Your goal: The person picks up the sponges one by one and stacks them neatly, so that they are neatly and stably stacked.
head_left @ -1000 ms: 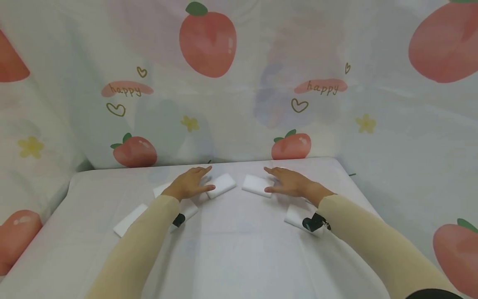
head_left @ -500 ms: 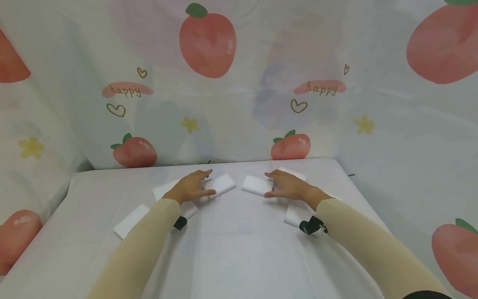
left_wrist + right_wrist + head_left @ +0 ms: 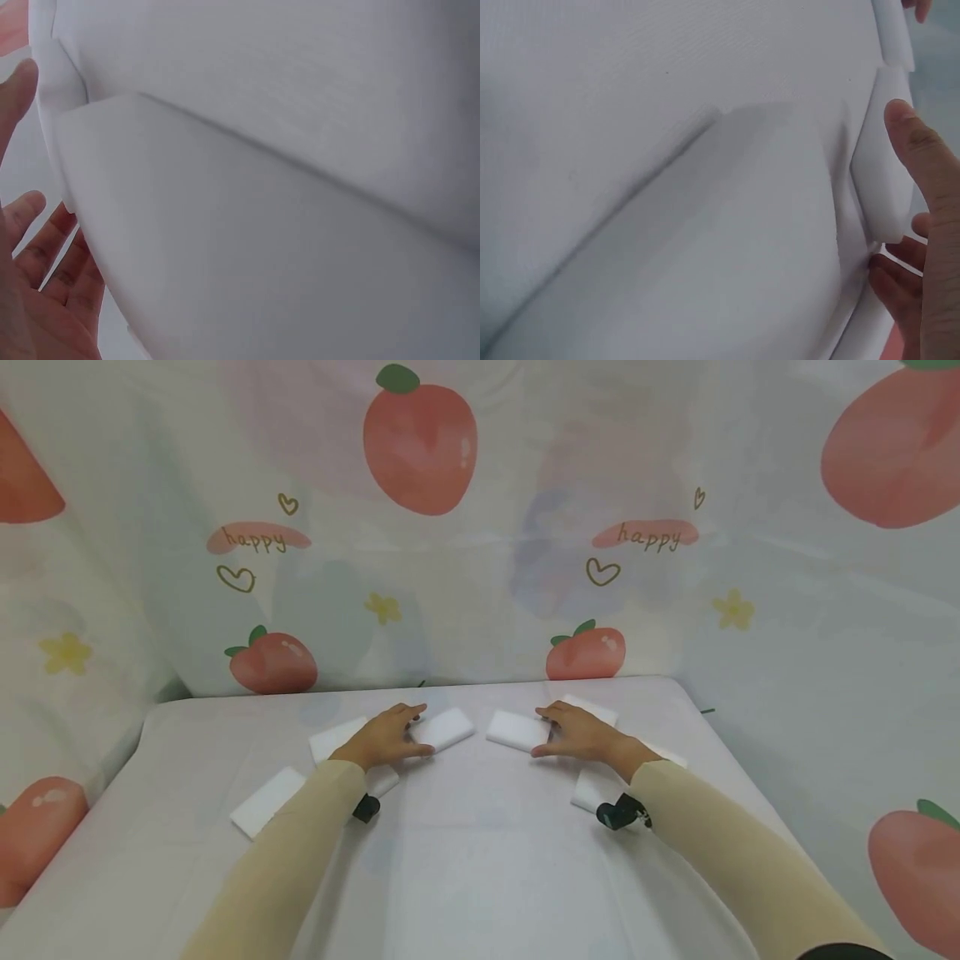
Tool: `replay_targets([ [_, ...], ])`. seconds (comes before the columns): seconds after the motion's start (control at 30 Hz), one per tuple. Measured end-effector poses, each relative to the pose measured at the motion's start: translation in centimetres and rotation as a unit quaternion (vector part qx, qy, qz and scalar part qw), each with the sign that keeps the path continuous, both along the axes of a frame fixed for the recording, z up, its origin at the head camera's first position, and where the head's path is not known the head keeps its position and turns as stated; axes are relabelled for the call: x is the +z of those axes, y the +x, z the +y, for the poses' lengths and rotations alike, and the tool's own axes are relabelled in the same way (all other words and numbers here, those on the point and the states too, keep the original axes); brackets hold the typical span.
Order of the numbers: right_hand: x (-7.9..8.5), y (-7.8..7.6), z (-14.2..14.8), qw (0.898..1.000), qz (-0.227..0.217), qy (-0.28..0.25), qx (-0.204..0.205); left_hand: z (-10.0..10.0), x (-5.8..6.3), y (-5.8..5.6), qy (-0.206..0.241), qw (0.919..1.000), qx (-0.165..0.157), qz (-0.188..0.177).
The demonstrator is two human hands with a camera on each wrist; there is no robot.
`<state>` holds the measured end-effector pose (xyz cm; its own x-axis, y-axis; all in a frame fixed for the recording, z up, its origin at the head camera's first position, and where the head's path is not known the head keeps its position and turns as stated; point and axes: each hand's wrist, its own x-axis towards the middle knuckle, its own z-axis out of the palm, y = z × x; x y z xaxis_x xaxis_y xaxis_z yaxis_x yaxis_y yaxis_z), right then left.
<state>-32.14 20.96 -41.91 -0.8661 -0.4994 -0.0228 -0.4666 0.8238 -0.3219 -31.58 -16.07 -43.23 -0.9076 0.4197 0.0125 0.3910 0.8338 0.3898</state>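
Two flat white rectangular pieces lie near the middle of the table's far part in the head view; their material cannot be told. The left one [image 3: 444,729] sits at the fingertips of my left hand [image 3: 382,737], thumb on its near side and fingers on its far side. My right hand [image 3: 587,735] is spread likewise about the outer end of the right one [image 3: 513,731]. In the right wrist view the thumb [image 3: 911,131] overlaps that piece [image 3: 881,169]; contact cannot be told. The left wrist view shows loosely spread fingers [image 3: 56,259] beside a white piece [image 3: 60,82].
More white pieces lie around the arms: one at far left [image 3: 266,802], one behind the left wrist [image 3: 336,739], one under it [image 3: 384,781], one beyond the right hand [image 3: 592,707] and one below it [image 3: 594,789]. A fruit-print curtain [image 3: 480,568] hangs behind the white-covered table [image 3: 480,877].
Both hands have come down and slightly nearer, settling around the ends of the two middle pieces. The piece beyond the right hand has come into sight. The white pieces stay where they were.
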Motion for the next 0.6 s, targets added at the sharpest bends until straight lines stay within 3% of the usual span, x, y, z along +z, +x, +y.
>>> replay_targets([
  [0.2,-0.75,-0.44,-0.16,1.0,0.007,-0.005,0.005,0.2,0.17,0.04,0.005,1.0,-0.003,0.004],
  [0.6,-0.73,-0.58,-0.7,0.999,0.002,-0.035,-0.005,0.38,0.14,0.01,0.017,0.9996,-0.016,0.018],
])
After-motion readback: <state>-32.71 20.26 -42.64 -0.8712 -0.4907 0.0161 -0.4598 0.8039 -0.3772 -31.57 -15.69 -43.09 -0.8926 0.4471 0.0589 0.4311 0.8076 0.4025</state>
